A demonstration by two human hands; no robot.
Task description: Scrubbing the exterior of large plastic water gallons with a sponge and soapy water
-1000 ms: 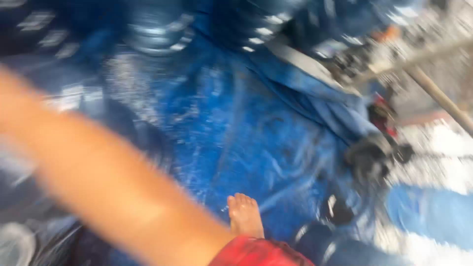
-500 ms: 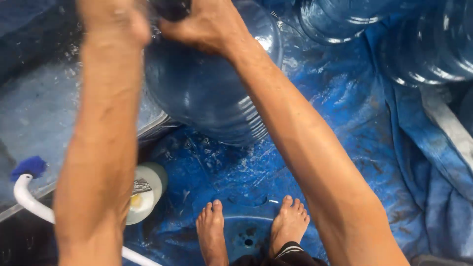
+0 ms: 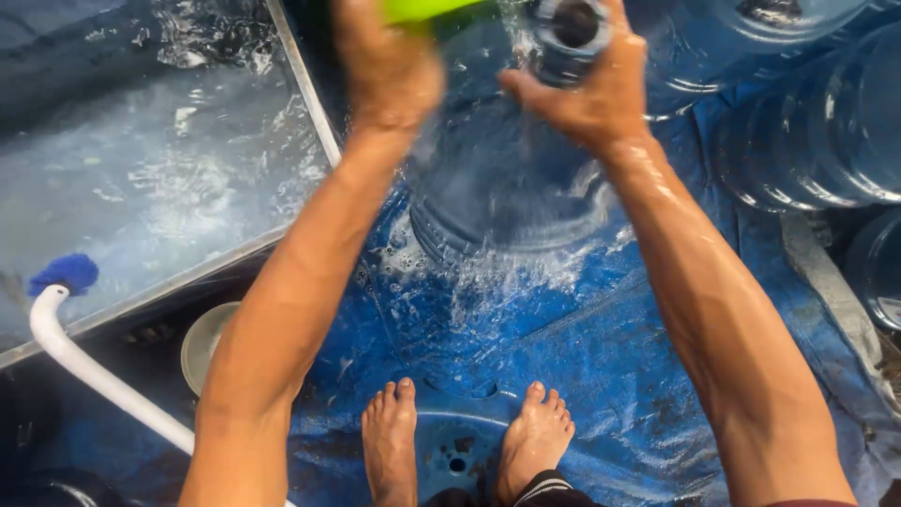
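While the right hand point(image 3: 587, 94) grips the jug point(image 3: 507, 178) neck, the blurred left hand's point(image 3: 389, 70) grip is unclear.

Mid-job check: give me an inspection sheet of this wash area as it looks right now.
Surface: wet blue tarp, water splashing.
Job's things: large blue water jug upright; green object at top edge.
Clutter: pale round lid; white pipe with blue brush head.
Hands: right hand grips jug neck; left hand blurred, by green object.
Cables: nothing seen.
Surroundings: water-filled basin, more jugs, bare feet.
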